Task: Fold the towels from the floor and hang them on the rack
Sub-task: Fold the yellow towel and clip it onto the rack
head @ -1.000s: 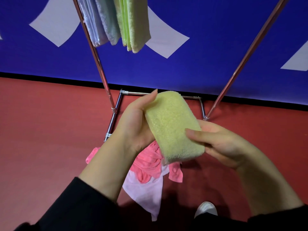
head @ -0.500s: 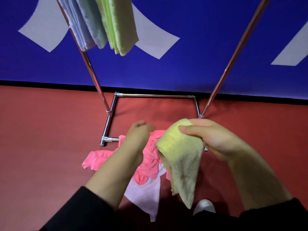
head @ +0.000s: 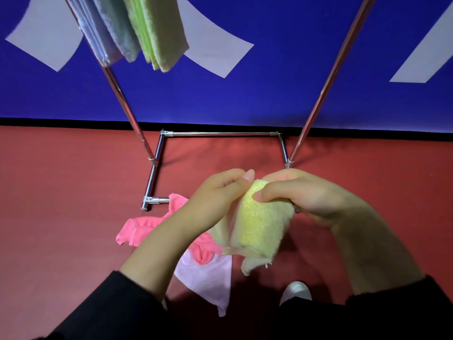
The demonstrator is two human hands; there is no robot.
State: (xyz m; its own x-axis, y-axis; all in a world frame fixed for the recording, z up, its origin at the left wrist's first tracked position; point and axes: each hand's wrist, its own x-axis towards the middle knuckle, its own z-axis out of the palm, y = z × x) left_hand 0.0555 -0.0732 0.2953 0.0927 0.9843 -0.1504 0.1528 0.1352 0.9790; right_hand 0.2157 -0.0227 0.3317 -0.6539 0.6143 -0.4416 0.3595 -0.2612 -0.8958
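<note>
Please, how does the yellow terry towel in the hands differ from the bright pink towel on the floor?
The yellow terry towel is held in the air by the left hand and right hand; the bright pink towel lies on the red floor. The yellow one hangs in a loose fold; the pink one is crumpled and spread out. Neither hangs on the chrome rack yet.

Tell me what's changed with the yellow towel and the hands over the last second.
The yellow towel went from a flat folded pad to hanging loose. The left hand let go, then came back to pinch its top edge beside the right hand, which kept hold. The pink towels on the floor and the towels on the rack stayed put.
</note>
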